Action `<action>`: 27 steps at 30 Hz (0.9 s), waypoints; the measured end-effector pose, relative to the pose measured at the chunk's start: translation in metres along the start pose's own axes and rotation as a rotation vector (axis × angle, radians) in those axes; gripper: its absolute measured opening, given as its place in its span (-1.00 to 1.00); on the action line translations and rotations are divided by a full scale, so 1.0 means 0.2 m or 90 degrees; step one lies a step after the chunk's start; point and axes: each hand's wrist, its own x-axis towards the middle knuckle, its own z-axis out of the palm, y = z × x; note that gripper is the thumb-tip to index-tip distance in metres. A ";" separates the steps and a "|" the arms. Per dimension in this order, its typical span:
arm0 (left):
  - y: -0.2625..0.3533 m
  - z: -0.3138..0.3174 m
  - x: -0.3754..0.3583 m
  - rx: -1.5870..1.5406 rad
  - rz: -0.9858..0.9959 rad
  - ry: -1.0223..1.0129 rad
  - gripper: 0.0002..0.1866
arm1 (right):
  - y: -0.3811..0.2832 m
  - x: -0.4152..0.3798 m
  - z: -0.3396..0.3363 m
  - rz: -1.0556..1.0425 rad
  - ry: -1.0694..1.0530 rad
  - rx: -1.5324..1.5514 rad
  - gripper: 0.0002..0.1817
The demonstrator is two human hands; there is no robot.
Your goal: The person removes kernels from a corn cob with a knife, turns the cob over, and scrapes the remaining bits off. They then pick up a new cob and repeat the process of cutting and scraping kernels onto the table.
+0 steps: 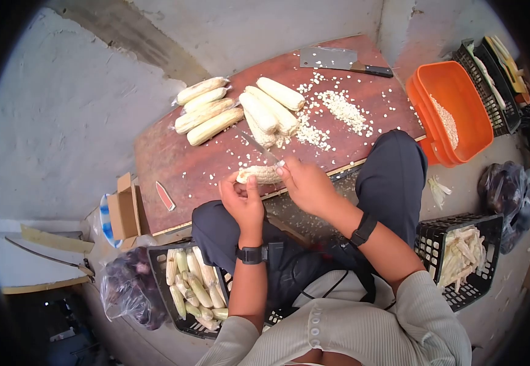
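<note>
My left hand [243, 204] is closed around one end of a pale ear of corn [260, 175], held level above the table's front edge. In my right hand [304, 186] is a knife [256, 145], its blade pointing up and to the left over the table. The right thumb rests by the other end of the ear. Just beyond my hands lies a pile of whitish corn ears [268, 116]. Loose white kernels [345, 111] are scattered and heaped to the right of that pile.
On the red table [155, 161] lie wrapped corn ears [207, 113], a cleaver [332, 59] and a small red-and-white piece [165, 196]. An orange bin [420, 116] holding kernels stands right. Black crates flank my legs: unshelled corn [198, 283] left, stripped pale pieces [462, 256] right.
</note>
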 end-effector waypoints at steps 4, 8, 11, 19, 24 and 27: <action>0.03 0.01 0.00 -0.003 -0.012 -0.011 -0.70 | -0.03 -0.13 0.00 -0.078 -0.032 -0.171 -0.74; 0.05 0.01 -0.01 -0.009 -0.011 -0.023 -0.68 | -0.03 -0.20 0.02 -0.106 0.012 -0.266 -0.77; 0.07 0.01 -0.01 0.052 0.033 -0.043 -0.67 | -0.01 -0.19 0.01 -0.124 0.025 -0.271 -0.80; 0.09 -0.01 0.00 0.146 0.085 -0.055 -0.71 | 0.00 -0.13 0.03 -0.115 -0.014 -0.278 -0.80; 0.10 -0.03 0.02 0.143 0.050 -0.049 -0.72 | -0.02 -0.05 0.07 -0.107 -0.043 -0.278 -0.77; 0.12 -0.02 0.00 0.125 0.089 -0.060 -0.73 | -0.05 0.00 0.15 -0.081 -0.023 -0.268 -0.82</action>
